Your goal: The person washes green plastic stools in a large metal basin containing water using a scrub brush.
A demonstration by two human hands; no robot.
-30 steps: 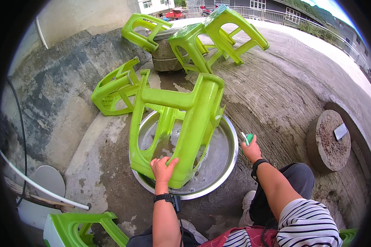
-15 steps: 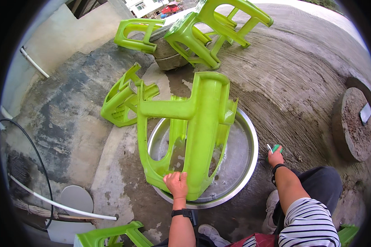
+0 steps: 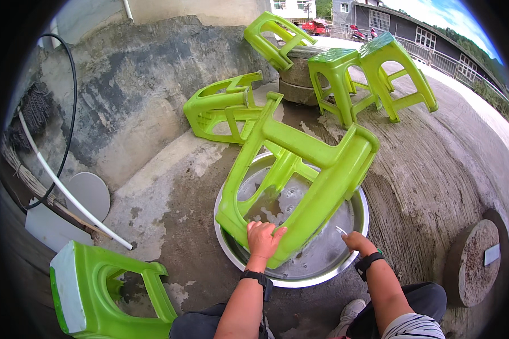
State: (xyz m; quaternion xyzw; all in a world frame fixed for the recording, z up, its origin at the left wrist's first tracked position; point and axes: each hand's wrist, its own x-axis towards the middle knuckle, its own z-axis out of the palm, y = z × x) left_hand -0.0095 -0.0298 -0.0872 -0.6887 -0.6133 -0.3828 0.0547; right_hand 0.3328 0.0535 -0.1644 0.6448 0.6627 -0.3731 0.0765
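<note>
A green plastic stool (image 3: pixel 308 209) stands tilted in a wide metal basin (image 3: pixel 223 237), its legs pointing up and away from me. Sudsy water (image 3: pixel 291 198) shows in the basin through the stool's openings. My left hand (image 3: pixel 263 240) is closed on the stool's near edge, thumb to the right. Over the basin's right rim, my right hand (image 3: pixel 357 242) is closed round a small tool with a thin white end (image 3: pixel 340 230). Most of that tool is hidden in the fingers, so its kind is unclear.
A green stool (image 3: pixel 220 107) lies tipped over beyond the basin. More green stools (image 3: pixel 336 62) are at a concrete block (image 3: pixel 300 85) farther back. Another stool (image 3: pixel 113 288) stands at lower left, near a white pipe (image 3: pixel 68 192). A phone-like slab (image 3: pixel 491 255) rests on a round concrete block (image 3: pixel 470 271).
My right hand has come left, from beside the basin to over its rim. The stool leans more to the right, my left hand still on it. The view has shifted.
</note>
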